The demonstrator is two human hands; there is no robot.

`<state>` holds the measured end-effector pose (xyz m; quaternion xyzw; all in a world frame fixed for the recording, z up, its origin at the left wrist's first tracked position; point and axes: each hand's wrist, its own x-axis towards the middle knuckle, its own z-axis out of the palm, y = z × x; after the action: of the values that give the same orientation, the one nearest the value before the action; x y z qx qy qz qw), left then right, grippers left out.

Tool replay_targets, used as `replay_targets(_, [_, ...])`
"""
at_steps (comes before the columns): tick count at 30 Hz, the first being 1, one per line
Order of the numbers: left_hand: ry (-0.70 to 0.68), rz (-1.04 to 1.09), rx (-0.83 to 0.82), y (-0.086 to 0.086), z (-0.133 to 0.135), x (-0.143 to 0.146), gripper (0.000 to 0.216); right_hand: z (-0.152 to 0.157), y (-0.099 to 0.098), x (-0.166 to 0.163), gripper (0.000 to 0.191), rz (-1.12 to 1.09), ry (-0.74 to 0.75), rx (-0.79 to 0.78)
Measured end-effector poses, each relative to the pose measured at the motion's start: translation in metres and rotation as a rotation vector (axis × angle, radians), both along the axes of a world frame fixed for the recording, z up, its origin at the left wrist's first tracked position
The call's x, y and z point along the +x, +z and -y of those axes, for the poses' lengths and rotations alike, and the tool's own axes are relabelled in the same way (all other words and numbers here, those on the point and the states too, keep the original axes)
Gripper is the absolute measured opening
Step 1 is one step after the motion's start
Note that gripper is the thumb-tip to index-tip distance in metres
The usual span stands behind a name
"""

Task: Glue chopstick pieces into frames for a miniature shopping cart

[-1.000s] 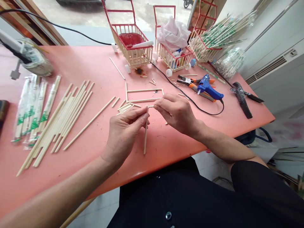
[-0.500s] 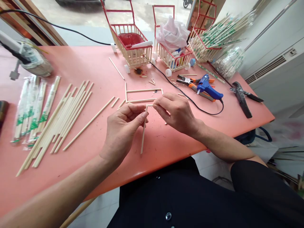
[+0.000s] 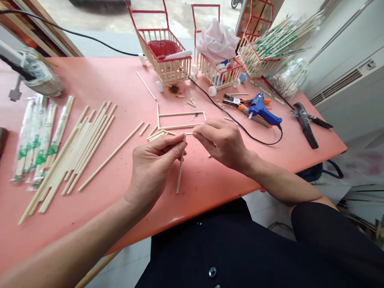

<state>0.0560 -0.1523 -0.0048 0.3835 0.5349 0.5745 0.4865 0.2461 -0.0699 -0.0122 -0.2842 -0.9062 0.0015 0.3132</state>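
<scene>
My left hand (image 3: 154, 166) pinches a thin wooden stick (image 3: 180, 172) near its top end, and the stick hangs down toward the pink table (image 3: 126, 84). My right hand (image 3: 223, 142) pinches a short stick piece (image 3: 189, 133) and presses its end against the top of the long stick. Just beyond my fingers lies a rectangular frame of sticks (image 3: 181, 119), flat on the table. Several short cut sticks (image 3: 157, 135) lie beside it.
Loose chopsticks (image 3: 81, 148) and wrapped ones (image 3: 36, 140) lie at the left. At the back stand three stick-built carts (image 3: 168, 60). A blue glue gun (image 3: 262, 112) with its black cord, pliers (image 3: 238, 104) and a black tool (image 3: 306, 124) lie at the right.
Both hands have shifted slightly left with the sticks. The long stick's lower end has swung a little to the left. The grips are unchanged.
</scene>
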Motion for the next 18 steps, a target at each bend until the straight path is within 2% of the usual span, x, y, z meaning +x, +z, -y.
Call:
replay_targets(8, [-0.016, 0.008, 0.023, -0.0007, 0.0009, 0.0000, 0.012, 0.0005, -0.0020, -0.0020, 0.041, -0.025, 0.004, 0.099])
replay_targets(12, [-0.024, -0.006, 0.029, 0.0010, 0.0014, 0.0006, 0.008, 0.0014, -0.0020, -0.0023, 0.041, 0.006, -0.014, 0.085])
replay_targets(18, [-0.025, 0.012, -0.002, 0.0013, -0.0004, 0.0004, 0.015, 0.0018, 0.0002, -0.0016, 0.042, 0.027, -0.021, 0.102])
